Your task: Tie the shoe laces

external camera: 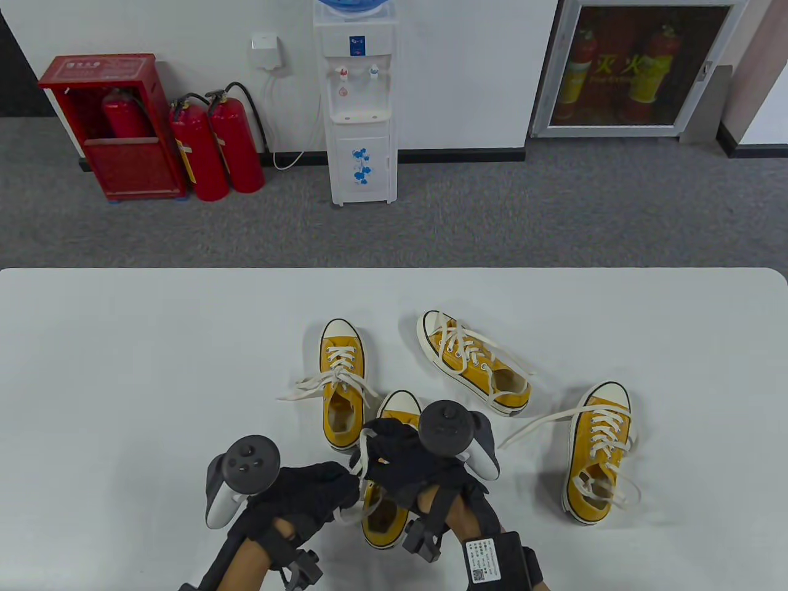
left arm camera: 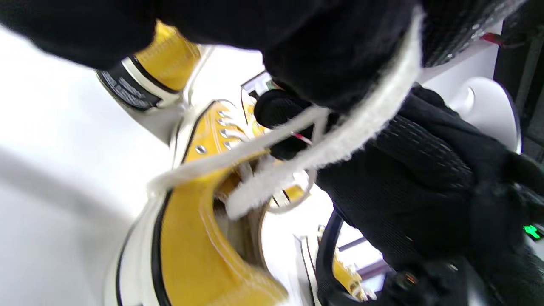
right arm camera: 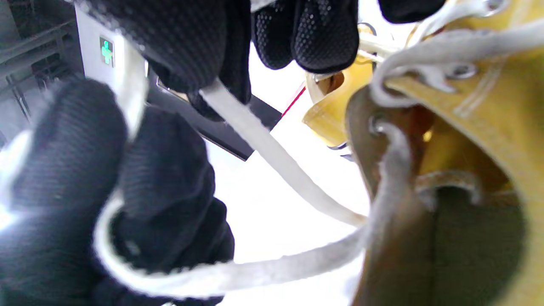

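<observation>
Four yellow sneakers with white laces lie on the white table point(external camera: 123, 369). The nearest sneaker point(external camera: 383, 520) sits under both hands, with only its toe and heel showing. My left hand point(external camera: 341, 486) pinches one end of its lace point(left arm camera: 340, 136), which runs taut across the glove. My right hand point(external camera: 385, 446) hovers over the same shoe with its fingers point(right arm camera: 212, 51) curled on the other strand point(right arm camera: 263, 144). A loop of lace point(right arm camera: 204, 276) wraps the left glove point(right arm camera: 140, 178) and leads into the shoe's eyelets point(right arm camera: 378, 125). The shoe's opening point(left arm camera: 199, 238) is untied.
Three other sneakers lie loose-laced: one point(external camera: 341, 381) just beyond my hands, one point(external camera: 474, 360) angled at centre, one point(external camera: 600, 452) to the right. Beyond the table edge stand a water dispenser point(external camera: 362, 104) and red fire extinguishers point(external camera: 215, 148).
</observation>
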The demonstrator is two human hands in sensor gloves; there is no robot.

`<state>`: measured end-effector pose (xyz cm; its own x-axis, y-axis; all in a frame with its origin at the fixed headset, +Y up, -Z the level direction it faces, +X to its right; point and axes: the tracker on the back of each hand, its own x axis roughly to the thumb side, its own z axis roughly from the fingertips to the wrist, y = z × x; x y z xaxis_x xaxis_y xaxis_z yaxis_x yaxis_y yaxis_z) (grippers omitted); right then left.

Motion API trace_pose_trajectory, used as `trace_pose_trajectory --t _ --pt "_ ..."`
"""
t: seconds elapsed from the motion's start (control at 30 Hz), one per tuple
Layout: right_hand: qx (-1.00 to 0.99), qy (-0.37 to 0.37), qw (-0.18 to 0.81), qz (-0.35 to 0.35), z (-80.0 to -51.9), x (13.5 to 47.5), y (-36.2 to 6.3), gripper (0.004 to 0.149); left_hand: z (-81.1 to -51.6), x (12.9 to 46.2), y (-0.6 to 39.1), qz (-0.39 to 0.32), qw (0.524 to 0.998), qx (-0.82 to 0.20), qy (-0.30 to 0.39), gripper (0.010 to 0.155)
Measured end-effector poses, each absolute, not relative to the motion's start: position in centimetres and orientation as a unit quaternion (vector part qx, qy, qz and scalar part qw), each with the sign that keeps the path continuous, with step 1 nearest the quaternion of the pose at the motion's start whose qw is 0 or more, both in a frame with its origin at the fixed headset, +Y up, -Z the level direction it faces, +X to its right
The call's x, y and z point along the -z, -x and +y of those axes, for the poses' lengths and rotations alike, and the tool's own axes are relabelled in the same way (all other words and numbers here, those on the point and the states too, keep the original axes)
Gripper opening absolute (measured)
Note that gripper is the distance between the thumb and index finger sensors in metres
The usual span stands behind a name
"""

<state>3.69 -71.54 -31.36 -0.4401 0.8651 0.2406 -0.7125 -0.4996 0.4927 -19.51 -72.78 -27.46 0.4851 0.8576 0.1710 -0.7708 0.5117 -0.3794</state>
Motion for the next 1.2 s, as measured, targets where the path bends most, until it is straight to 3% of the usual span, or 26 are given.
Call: trace_pose_trajectory --t 0.23,0.63,0.87,0.97,1.2 --pt "-0.814 -0.223 0.515 0.151 -70.6 31.5 -4.9 0.041 -72.7 27.9 21.7 -0.129 0.857 -0.490 0.092 0.052" --pt "-0.821 -0.171 0.543 0.046 -68.3 30.4 -8.1 0.040 -71.2 27.8 23.6 -0.121 0.862 -0.487 0.062 0.047" --pt "-0.814 -0.126 0.566 -0.031 -66.8 28.8 -11.5 0.040 -69.5 27.2 25.1 -0.090 0.910 -0.405 0.003 0.041" --pt "-0.810 -0.121 0.573 -0.039 -66.4 28.0 -13.4 0.041 -69.1 27.3 26.1 -0.071 0.910 -0.409 -0.011 0.040" --pt "-0.851 -0.025 0.521 -0.067 -67.0 26.4 -18.3 0.042 -69.1 27.1 29.4 -0.020 0.924 -0.379 -0.048 0.039"
